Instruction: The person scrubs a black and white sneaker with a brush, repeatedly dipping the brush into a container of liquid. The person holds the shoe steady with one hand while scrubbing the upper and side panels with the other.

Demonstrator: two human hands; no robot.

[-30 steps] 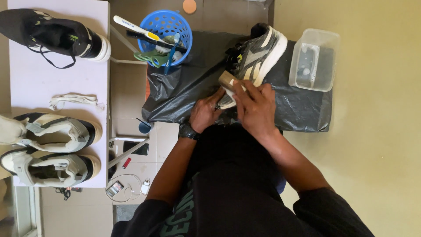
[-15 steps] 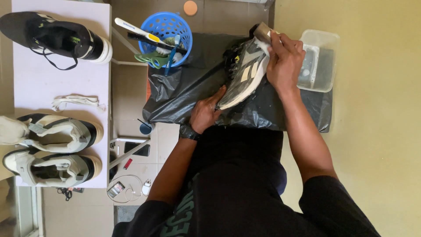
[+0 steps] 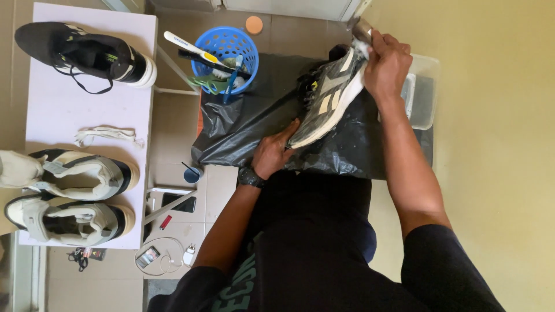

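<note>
So the left hand (image 3: 272, 155) is clamped on the toe of the grey sneaker (image 3: 326, 98), tilted over the black plastic sheet (image 3: 243, 124). Right hand (image 3: 388, 65) grips what looks like a brush (image 3: 359, 29) at the heel, near the sheet's far edge.

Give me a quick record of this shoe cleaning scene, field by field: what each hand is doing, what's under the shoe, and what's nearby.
left hand: grips the toe end of the grey sneaker
right hand: holds a small brush block at the sneaker's heel end
under the shoe: black plastic sheet
behind right hand: clear plastic tub
blue basket: holds brushes
white table: black sneaker, loose lace, pair of cream sneakers
</note>
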